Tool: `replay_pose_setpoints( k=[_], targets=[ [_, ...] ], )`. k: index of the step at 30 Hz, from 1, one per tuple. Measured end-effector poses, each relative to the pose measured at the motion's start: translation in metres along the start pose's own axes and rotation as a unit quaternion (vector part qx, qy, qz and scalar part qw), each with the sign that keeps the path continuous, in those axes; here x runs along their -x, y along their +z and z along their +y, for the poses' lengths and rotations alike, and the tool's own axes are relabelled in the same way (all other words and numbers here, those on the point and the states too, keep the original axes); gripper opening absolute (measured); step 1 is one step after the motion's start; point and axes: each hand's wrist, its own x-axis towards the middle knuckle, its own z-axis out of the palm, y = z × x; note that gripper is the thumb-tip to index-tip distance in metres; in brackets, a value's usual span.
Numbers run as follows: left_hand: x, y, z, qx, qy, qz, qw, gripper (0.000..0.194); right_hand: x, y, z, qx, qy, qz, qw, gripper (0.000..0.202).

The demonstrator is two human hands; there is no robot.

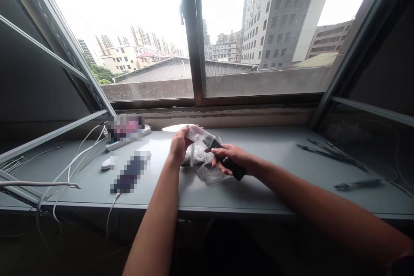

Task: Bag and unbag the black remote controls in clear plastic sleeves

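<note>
My right hand (pixel 231 158) is closed round a black remote control (pixel 235 169) with small buttons, held at a slant above the table. The remote's far end sits inside the mouth of a clear plastic bag (pixel 198 133). Fingers of my left hand (pixel 179 143) pinch that bag near its upper left edge. Beneath both hands lie more clear plastic packages (pixel 207 171) with dark contents that I cannot make out. They rest on the pale table (pixel 268 194).
On the left are a power strip (pixel 129 138) with white cables, a pixelated phone-like object (pixel 131 174) on a cable, and a small white object (pixel 106 163). Dark cables (pixel 333 153) and a pen-like item (pixel 357 185) lie right. Metal shelf posts flank the window.
</note>
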Motion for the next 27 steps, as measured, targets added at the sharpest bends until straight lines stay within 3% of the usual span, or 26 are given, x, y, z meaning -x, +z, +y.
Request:
replay_pose_setpoints(
  k=[4, 6, 8, 11, 15, 19, 23, 27],
  targets=[
    [-0.009, -0.009, 0.0, 0.079, 0.031, 0.128, 0.988, 0.03, -0.002, 0.002, -0.003, -0.041, -0.056, 0.103, 0.992, 0.025],
    [-0.011, -0.011, -0.001, 0.099, 0.031, 0.141, 0.985, 0.028, -0.002, 0.003, -0.005, -0.057, -0.083, 0.14, 0.985, 0.023],
    [-0.01, -0.01, -0.002, 0.091, 0.022, 0.12, 0.988, 0.031, -0.001, 0.004, -0.008, -0.073, -0.106, 0.149, 0.98, 0.023],
    [-0.008, -0.006, -0.003, 0.048, -0.002, 0.054, 0.997, 0.038, 0.003, 0.003, -0.011, -0.076, -0.109, 0.115, 0.984, 0.036],
    [-0.005, -0.005, -0.007, -0.014, -0.064, -0.045, 0.997, 0.041, 0.007, 0.0, -0.01, -0.025, -0.06, 0.036, 0.997, 0.059],
    [-0.002, -0.005, -0.009, -0.053, -0.101, -0.101, 0.988, 0.043, 0.008, 0.003, -0.007, 0.035, -0.017, -0.039, 0.998, 0.067],
    [0.0, -0.005, -0.005, -0.051, -0.086, -0.075, 0.992, 0.043, 0.01, 0.01, -0.008, 0.073, 0.004, -0.083, 0.994, 0.061],
    [-0.007, -0.011, -0.001, 0.026, -0.074, 0.034, 0.996, 0.036, 0.015, 0.012, -0.011, 0.107, 0.048, -0.147, 0.982, 0.064]
  ],
)
